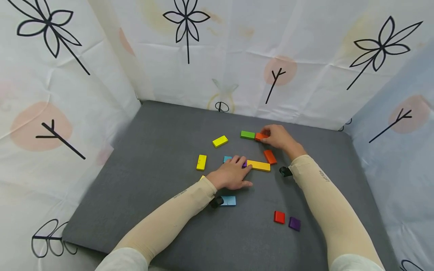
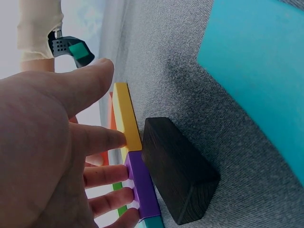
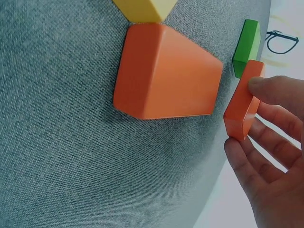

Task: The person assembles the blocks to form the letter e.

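Observation:
My right hand (image 1: 280,137) pinches an orange block (image 3: 241,102) between thumb and fingers, at the end of a green block (image 1: 247,134). A second orange block (image 1: 270,157) lies slanted nearer me, by the right end of a long yellow block (image 1: 260,166). My left hand (image 1: 232,175) has its fingers extended, touching the yellow block and a purple block (image 2: 143,183) in line with it. A blue block (image 1: 227,159) continues that row to the left, partly covered. Beside the purple block, a black block (image 2: 175,166) shows in the left wrist view; the left hand hides it from the head view.
Two yellow blocks, one farther back (image 1: 220,141) and one at the left (image 1: 201,162), lie on the grey table (image 1: 145,180). A light blue block (image 1: 229,201) sits by the left wrist. Nearer me are a red block (image 1: 279,217) and a dark purple block (image 1: 294,224). Patterned curtains (image 1: 237,56) border the table.

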`<state>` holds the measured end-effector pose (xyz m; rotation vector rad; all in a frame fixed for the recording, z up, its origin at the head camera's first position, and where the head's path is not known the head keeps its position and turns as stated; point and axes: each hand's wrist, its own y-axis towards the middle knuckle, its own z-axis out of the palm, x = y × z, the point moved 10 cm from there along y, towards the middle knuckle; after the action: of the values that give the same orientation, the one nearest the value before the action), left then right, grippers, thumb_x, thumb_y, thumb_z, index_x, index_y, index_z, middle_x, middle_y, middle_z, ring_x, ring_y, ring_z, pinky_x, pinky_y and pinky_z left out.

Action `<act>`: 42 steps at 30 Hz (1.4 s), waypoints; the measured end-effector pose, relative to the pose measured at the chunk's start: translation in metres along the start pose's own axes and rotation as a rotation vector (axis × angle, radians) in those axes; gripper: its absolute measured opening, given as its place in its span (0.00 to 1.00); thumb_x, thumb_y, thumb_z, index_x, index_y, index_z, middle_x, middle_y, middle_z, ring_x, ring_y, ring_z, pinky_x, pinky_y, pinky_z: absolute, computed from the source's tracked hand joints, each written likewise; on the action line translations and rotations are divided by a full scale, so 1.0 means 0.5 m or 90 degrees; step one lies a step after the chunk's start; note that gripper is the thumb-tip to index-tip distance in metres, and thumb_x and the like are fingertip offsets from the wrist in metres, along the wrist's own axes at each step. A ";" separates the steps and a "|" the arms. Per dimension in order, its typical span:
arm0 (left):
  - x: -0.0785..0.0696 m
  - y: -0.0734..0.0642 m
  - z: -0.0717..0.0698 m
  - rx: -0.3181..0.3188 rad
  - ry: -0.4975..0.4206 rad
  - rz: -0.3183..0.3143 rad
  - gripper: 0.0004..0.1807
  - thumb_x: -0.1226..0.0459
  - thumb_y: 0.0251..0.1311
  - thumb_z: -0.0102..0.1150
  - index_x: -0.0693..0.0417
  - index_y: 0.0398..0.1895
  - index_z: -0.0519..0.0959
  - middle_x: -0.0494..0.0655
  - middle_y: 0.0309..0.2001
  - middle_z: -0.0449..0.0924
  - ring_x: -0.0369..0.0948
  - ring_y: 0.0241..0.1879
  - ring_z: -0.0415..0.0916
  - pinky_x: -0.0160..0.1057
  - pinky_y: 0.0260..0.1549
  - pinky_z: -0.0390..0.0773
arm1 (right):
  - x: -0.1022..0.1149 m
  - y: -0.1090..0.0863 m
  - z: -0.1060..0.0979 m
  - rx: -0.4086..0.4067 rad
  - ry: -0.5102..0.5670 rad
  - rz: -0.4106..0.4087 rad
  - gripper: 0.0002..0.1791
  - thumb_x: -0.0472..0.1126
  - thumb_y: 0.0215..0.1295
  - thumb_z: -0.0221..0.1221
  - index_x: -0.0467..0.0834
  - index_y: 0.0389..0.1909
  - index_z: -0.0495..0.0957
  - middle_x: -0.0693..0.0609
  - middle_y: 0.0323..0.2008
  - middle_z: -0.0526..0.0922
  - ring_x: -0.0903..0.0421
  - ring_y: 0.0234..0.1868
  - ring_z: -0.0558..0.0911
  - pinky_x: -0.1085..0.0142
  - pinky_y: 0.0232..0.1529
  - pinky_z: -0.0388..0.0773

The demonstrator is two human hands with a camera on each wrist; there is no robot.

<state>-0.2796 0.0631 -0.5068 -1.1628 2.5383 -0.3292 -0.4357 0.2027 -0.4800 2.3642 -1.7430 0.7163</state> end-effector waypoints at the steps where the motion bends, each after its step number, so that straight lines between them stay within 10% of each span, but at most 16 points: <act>1: 0.001 0.000 0.001 0.002 -0.002 -0.001 0.42 0.35 0.79 0.51 0.42 0.87 0.62 0.51 0.82 0.54 0.52 0.79 0.53 0.52 0.77 0.60 | 0.002 -0.001 0.000 0.000 -0.001 -0.001 0.20 0.40 0.77 0.66 0.35 0.63 0.82 0.37 0.55 0.83 0.39 0.53 0.81 0.43 0.57 0.79; 42: 0.000 -0.010 -0.005 -0.012 0.002 -0.002 0.41 0.35 0.78 0.52 0.42 0.87 0.63 0.52 0.81 0.56 0.52 0.79 0.53 0.53 0.77 0.60 | 0.036 -0.027 0.012 0.012 0.002 -0.015 0.20 0.42 0.76 0.68 0.35 0.61 0.81 0.39 0.51 0.83 0.42 0.48 0.82 0.47 0.51 0.81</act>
<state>-0.2770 0.0603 -0.5029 -1.1745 2.5476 -0.3091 -0.4174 0.1890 -0.4751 2.3901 -1.7106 0.7360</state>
